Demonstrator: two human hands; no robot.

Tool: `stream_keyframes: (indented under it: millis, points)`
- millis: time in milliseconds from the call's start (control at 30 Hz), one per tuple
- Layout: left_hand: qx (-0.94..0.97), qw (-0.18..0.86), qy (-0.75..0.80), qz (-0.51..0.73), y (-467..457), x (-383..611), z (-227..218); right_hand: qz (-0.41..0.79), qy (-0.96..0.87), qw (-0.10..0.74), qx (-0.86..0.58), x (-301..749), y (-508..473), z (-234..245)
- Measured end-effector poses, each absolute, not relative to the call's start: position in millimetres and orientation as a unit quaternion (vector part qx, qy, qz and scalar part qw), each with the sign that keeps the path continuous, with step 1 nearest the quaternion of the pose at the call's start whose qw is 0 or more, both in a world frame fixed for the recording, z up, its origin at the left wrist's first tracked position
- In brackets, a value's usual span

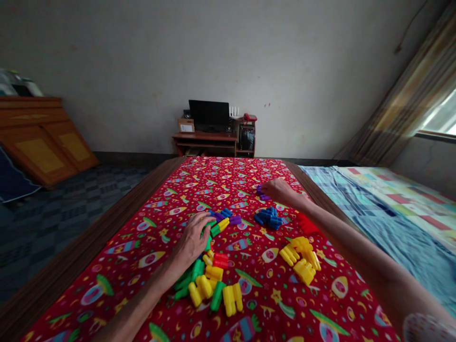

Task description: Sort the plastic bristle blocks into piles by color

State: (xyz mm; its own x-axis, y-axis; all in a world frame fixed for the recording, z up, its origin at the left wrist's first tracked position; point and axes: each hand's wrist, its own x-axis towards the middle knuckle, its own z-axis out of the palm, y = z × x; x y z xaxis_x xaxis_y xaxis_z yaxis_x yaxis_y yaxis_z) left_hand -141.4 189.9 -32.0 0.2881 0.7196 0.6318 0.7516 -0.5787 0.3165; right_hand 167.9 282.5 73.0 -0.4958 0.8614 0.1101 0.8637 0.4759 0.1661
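Note:
Plastic toy building blocks in several colours lie on a red patterned cloth. My left hand is at the mixed pile, its fingers curled around a green block; its thumb is mostly hidden. Next to those fingers are a green-and-yellow pair, a purple block and blue blocks. Farther away, my right hand is closed at the purple blocks, fingertips on one of them. Nearer me lie yellow blocks, green blocks and red blocks.
Right of the mixed pile lie a blue group, a yellow group and a red group, partly behind my right forearm. The cloth covers a dark wooden table. A bed adjoins on the right; a monitor stands beyond.

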Motion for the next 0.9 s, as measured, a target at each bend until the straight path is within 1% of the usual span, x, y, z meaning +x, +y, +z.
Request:
stream_keyframes:
  millis: [67, 100, 133, 200, 300, 400, 467, 633, 767, 900]
  points:
    - [-0.802, 0.019, -0.458, -0.382, 189.8, -141.8, -31.8, -0.012, -0.918, 0.073, -0.389, 144.1, 273.1, 63.6]
    - [-0.804, 0.017, -0.457, -0.379, 189.8, -142.1, -31.9, 0.032, -0.938, 0.092, -0.332, 131.6, 268.4, 56.6]
    - [-0.808, 0.015, -0.455, -0.375, 189.8, -142.4, -32.0, 0.064, -0.951, 0.092, -0.289, 119.5, 263.7, 48.4]
    - [-0.815, 0.013, -0.454, -0.36, 189.5, -142.7, -32.4, 0.073, -0.959, 0.071, -0.265, 98.5, 254.8, 31.0]
    - [-0.82, 0.021, -0.461, -0.339, 188.6, -142.0, -33.4, 0.028, -0.952, 0.042, -0.302, 82.2, 245.5, 13.0]
    - [-0.821, 0.023, -0.466, -0.329, 187.4, -140.0, -34.4, 0.031, -0.946, 0.035, -0.322, 89.5, 247.3, 16.4]
    - [-0.824, 0.025, -0.461, -0.329, 186.7, -138.6, -35.1, 0.03, -0.928, 0.055, -0.368, 106.7, 256.3, 28.5]
    - [-0.825, 0.041, -0.452, -0.336, 185.7, -137.7, -35.7, -0.019, -0.813, 0.163, -0.558, 167.7, 293.8, 54.9]
    - [-0.824, 0.035, -0.456, -0.334, 184.9, -137.5, -35.2, -0.06, -0.729, 0.154, -0.664, 198.5, 316.0, 48.6]
    - [-0.82, 0.033, -0.465, -0.332, 184.1, -136.0, -36.3, -0.074, -0.726, 0.147, -0.668, 206.3, 322.3, 33.1]
